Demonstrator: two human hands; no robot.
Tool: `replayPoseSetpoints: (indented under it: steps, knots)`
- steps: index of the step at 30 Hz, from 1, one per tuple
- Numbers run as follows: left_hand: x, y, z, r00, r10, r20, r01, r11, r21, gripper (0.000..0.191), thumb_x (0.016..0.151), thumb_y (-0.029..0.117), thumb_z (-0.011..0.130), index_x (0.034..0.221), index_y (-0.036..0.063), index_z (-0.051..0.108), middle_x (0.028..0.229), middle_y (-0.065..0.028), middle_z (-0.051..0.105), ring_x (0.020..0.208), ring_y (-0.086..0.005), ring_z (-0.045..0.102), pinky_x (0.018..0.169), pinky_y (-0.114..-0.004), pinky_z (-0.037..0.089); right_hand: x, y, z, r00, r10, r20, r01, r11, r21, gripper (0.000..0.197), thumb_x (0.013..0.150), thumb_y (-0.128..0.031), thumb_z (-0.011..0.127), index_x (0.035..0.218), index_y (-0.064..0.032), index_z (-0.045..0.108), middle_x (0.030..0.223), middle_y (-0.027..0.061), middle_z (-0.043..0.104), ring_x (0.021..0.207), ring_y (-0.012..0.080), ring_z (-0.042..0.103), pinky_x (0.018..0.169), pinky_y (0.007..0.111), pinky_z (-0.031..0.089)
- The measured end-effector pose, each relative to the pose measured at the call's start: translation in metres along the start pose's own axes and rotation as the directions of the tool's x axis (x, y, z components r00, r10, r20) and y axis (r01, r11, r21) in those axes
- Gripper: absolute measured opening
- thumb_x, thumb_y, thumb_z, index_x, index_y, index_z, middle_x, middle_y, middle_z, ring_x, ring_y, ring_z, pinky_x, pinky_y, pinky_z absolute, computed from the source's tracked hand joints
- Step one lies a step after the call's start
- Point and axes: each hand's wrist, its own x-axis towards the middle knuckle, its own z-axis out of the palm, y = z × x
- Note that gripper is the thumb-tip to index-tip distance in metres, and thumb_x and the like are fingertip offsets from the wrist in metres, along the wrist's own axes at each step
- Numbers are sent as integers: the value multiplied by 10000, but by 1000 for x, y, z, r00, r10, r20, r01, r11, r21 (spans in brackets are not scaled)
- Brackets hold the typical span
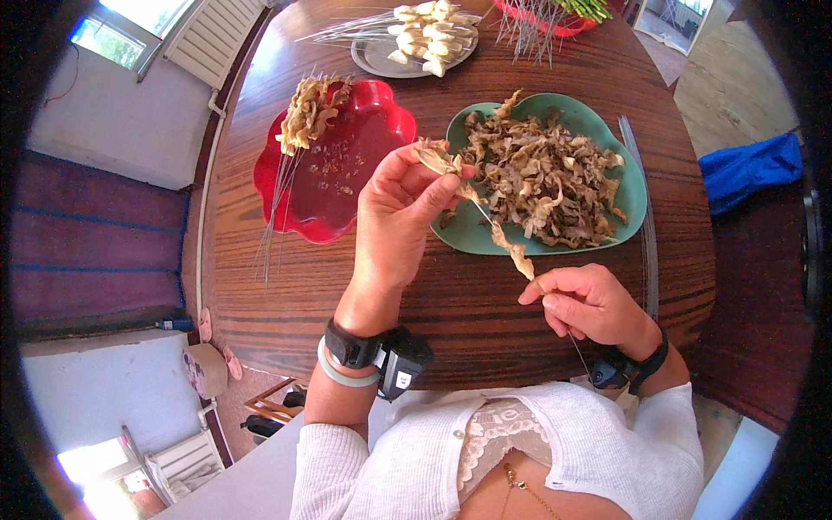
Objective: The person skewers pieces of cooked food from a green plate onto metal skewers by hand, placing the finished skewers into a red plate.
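My left hand point(406, 198) pinches a pale brown food piece point(441, 159), which looks like oyster mushroom, near the upper end of a thin metal skewer. More torn strips point(513, 253) are threaded along the skewer between my hands. Lower right, my right hand point(582, 302) grips the metal skewer point(582, 356), whose bare end runs down toward my wrist. Behind my left hand, a green lobed tray point(468, 242) holds a heap of brown torn pieces point(546, 179). To the left, a red scalloped tray point(270, 188) carries a bundle of loaded skewers point(305, 117), their bare ends over its rim.
At the far side, a metal plate point(370, 62) bears skewers of pale food point(432, 32). Beside it, a red basket point(552, 26) holds skewered green vegetables point(582, 8). Bare metal skewers point(640, 195) lie along the right of the wooden table point(292, 312).
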Motion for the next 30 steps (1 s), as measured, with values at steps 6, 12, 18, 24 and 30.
replayPoseSetpoints:
  steps: [6,12,18,24,30]
  knots:
    - [0,1,-2,997,-57,46,59,997,-41,221,787,27,571,995,27,496,890,-106,619,785,-96,579,646,-180,453,0,0,-1,1000,4,12,-4,1000,-5,200,848,-94,424,960,15,548,578,-2,486,515,55,453,488,199,380]
    - [0,3,-3,983,-148,106,164,973,-162,227,788,42,573,1004,27,505,889,-104,620,760,-81,575,650,-173,459,1,7,-1,998,-67,14,68,997,-24,202,849,-96,421,963,16,545,584,0,482,519,57,456,491,197,378]
    - [-2,3,-3,979,-135,155,164,967,-195,257,787,44,575,1031,18,497,887,-109,619,759,-89,578,658,-171,461,1,4,-2,999,-47,6,47,999,0,202,850,-93,421,966,20,541,589,-3,477,528,58,456,496,196,375]
    - [-4,-2,-2,968,-166,189,201,962,-186,261,785,46,580,1029,11,493,884,-111,619,765,-97,580,673,-188,463,1,7,-1,997,-73,13,73,997,10,203,854,-94,419,971,21,537,580,-6,467,525,60,455,499,193,373]
    - [-4,3,0,963,-234,136,258,943,-210,156,831,125,539,965,47,528,870,-89,620,734,-77,564,674,-183,457,1,3,-1,998,-57,11,57,998,-5,201,853,-80,410,974,27,531,573,-7,461,519,60,451,495,189,366]
